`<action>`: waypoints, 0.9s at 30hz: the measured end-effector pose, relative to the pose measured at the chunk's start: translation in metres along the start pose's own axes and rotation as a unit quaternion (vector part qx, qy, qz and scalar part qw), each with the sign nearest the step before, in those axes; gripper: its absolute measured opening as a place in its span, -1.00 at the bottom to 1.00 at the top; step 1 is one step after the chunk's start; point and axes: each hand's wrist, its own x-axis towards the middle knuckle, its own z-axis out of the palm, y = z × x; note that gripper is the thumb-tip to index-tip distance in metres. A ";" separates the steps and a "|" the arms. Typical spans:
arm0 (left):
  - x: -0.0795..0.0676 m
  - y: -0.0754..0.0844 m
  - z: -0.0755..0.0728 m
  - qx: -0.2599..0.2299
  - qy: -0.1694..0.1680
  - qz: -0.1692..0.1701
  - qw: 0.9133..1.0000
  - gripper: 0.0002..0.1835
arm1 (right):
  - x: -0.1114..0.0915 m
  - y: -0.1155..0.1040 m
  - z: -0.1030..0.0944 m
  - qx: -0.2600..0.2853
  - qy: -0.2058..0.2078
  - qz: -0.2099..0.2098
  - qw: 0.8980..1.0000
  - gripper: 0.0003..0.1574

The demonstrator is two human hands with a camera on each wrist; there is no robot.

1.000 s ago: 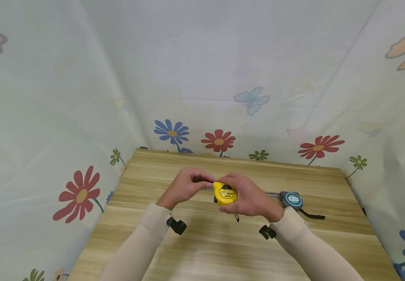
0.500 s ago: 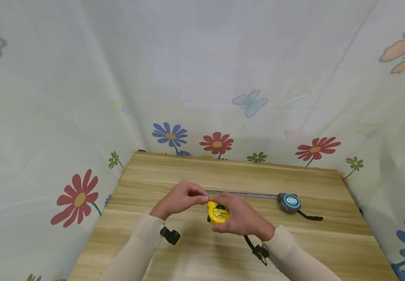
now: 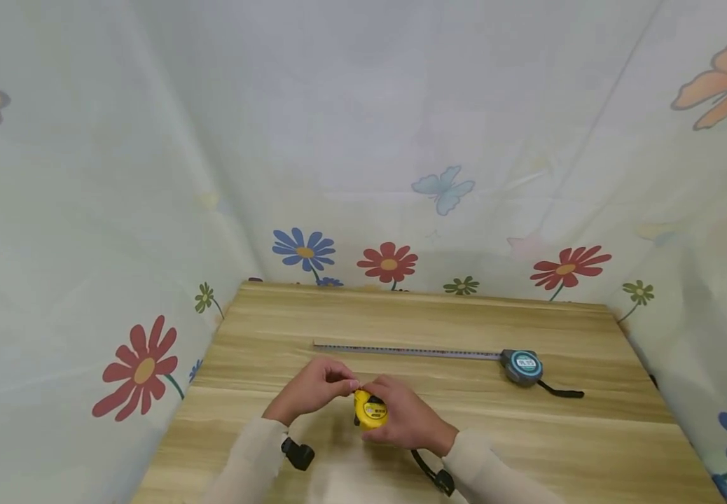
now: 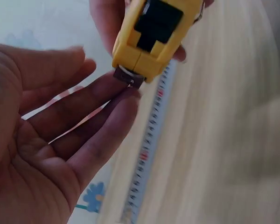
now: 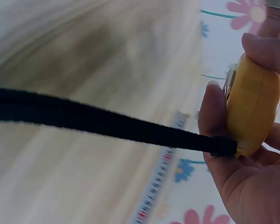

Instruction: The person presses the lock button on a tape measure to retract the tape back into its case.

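A yellow tape measure [image 3: 371, 410] is held off the table between my hands. My right hand [image 3: 407, 418] grips its case, thumb on the near side and fingers over the top; in the right wrist view the case [image 5: 254, 105] shows from behind with its black strap [image 5: 107, 123] trailing. My left hand [image 3: 310, 390] pinches the end hook [image 4: 129, 77] at the mouth of the case. A grey-and-teal tape measure [image 3: 523, 367] lies on the table, its blade [image 3: 401, 351] drawn out to the left.
The wood-grain table [image 3: 565, 434] is backed and flanked by a patterned curtain [image 3: 351, 140] with flowers and butterflies. From the grey tape measure a black wrist strap [image 3: 562, 393] lies out to the right.
Both hands and the yellow tape measure have come nearer and a little left. The extended blade of the grey tape measure, earlier partly covered by the hands, now shows in full.
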 end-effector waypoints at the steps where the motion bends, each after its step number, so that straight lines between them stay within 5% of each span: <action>1: -0.001 -0.004 0.001 0.004 0.007 -0.005 1.000 -0.81 | 0.002 0.002 0.005 -0.004 0.004 0.000 1.000 -0.18; 12: -0.004 -0.035 0.008 0.060 0.049 -0.035 0.996 -0.79 | 0.016 0.018 0.053 -0.054 0.029 0.021 0.998 -0.16; 27: -0.012 -0.056 0.023 0.049 0.039 -0.022 0.998 -0.79 | 0.017 0.030 0.069 -0.073 0.053 0.024 0.996 -0.19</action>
